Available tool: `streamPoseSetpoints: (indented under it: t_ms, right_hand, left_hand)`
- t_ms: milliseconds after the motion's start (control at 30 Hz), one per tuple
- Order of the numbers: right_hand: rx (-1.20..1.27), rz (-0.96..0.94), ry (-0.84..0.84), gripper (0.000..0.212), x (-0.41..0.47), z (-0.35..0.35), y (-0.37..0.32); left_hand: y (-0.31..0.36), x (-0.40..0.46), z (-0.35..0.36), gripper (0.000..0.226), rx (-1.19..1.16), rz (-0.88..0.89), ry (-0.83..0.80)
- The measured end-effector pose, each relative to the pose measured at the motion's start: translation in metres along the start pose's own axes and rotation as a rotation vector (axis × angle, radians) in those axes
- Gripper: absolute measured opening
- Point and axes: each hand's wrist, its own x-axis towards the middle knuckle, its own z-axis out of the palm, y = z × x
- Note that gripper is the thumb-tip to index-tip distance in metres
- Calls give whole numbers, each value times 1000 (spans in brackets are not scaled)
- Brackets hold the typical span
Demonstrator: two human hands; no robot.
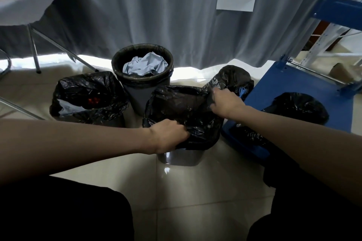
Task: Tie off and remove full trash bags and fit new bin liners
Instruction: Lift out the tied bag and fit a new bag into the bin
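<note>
While both hands clenched the black liner point(182, 103) draped over the near gray bin point(179, 159) on the tiled floor point(195, 191), the left hand point(168, 135) gripped its front edge and the right hand point(225, 103) its far corner.

Both bare forearms reach forward over the bin liner point(182, 107). The left hand point(168, 136) sits at its near edge, fingers curled tight into the plastic — the right hand point(225, 102) is at its far right corner, knuckles up, pinching the rim.
</note>
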Motion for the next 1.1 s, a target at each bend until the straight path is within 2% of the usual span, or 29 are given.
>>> streamPoseSetpoints:
  t_ms: [33,100,167,300,367,433,533,633,700,800,833,900,1000,1100]
  right_hand:
    - [109,-51,0,11,2,0,-4]
    - [248,-189,-126,7,2,2,-13]
    - [246,-323,-304,7,-5,5,-23]
    - [134,-472,-398,6,-16,18,-34]
    - [-43,-439,-546,28,-22,25,-37]
    - [-147,-260,-705,57,-29,30,-40]
    - [-127,-165,-750,78,-29,29,-41]
    - [-166,-168,-763,88,-27,19,-41]
    - [-261,-228,-780,77,-30,14,-39]
    - [-352,-393,-719,39,-28,15,-33]
    - [-345,-425,-686,32,-27,15,-32]
    - [-334,-471,-640,27,-28,15,-30]
    - [-346,-510,-587,27,-27,17,-26]
    - [-369,-522,-552,26,-30,21,-22]
  left_hand:
    - [0,0,0,28,-7,3,-4]
    - [-3,0,-1,37,-24,2,-2]
    - [-8,-2,-4,49,-91,-25,42]
    - [-24,-8,-3,49,-240,-14,115]
    - [-32,-11,5,51,-288,6,30]
    - [-38,-14,12,55,-369,-7,-122]
    - [-42,-19,15,56,-360,-18,-315]
    - [-48,-18,14,59,-305,-13,-359]
    - [-56,-17,15,62,-257,7,-314]
    - [-69,-19,10,61,-186,27,-268]
    - [-74,-20,9,58,-129,52,-268]
    - [-81,-23,5,50,-22,114,-273]
    - [-84,-28,3,33,-45,145,-201]
    - [-79,-32,0,32,65,168,-171]
